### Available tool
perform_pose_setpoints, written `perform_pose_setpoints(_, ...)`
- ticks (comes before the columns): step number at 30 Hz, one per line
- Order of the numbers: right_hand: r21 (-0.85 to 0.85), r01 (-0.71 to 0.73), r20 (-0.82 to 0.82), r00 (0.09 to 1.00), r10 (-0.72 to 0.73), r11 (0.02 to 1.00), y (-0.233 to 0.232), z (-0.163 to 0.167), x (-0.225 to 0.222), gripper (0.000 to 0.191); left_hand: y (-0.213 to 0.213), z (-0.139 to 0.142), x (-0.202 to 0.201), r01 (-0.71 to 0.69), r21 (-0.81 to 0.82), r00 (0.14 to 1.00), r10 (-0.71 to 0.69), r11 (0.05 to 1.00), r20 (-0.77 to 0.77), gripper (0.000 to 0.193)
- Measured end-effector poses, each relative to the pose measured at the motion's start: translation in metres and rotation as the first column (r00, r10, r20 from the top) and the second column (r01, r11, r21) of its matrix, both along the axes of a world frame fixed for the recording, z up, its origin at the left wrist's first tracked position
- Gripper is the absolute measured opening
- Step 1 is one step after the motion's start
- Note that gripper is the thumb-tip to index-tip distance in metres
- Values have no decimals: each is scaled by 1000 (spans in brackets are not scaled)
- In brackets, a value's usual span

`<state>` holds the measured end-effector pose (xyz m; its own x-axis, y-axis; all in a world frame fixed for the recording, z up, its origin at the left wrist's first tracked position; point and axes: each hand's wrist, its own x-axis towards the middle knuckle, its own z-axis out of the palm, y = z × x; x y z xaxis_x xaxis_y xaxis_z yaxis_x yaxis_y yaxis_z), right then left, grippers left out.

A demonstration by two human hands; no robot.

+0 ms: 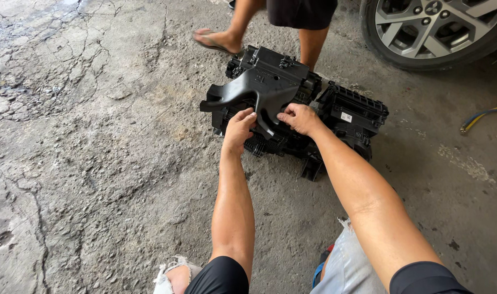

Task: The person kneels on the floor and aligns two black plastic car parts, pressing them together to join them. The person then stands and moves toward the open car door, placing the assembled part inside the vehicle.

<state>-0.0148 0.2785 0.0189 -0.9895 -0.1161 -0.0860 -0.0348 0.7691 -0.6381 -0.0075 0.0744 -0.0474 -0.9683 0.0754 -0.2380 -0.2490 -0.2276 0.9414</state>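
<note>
Floor: cracked grey concrete floor (96,163), with a wet patch at the far left corner.
Left hand: the left hand (238,128) lies on the near left part of the housing, fingers bent and pressing on the plastic, not closed around anything.
Housing: 1 black plastic housing (270,81) sits on the floor, just in front of the person, with a curved duct on top. What is inside cannot be seen.
Right hand: the right hand (298,117) grips the near edge of the duct, fingers curled over it.
Other person: 2 legs, 1 foot in a sandal (213,41), just behind the housing.
Wheel: a car wheel (433,27) at top right.
Hose: a yellow and blue hose (482,117) at the right edge.
</note>
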Motion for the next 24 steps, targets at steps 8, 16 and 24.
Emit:
perform_pose_setpoints(8, 13, -7, -361, 933, 11, 1000, 2, 13, -16, 28, -5, 0, 0, -139, 103, 990, 141, 985, -15, 53)
perform_pose_setpoints(16, 74, -76, -356, 929, 98, 994, -48, 27, -11, 49, 2, -7, -3, -57, 26, 996, 59, 998, -70, 76)
perform_pose_setpoints(24, 291, -69, -228, 964, 139, 954, -60, 17, -11, 56, 9, -4, 2, 0, 157, 994, 18, 988, -111, 87)
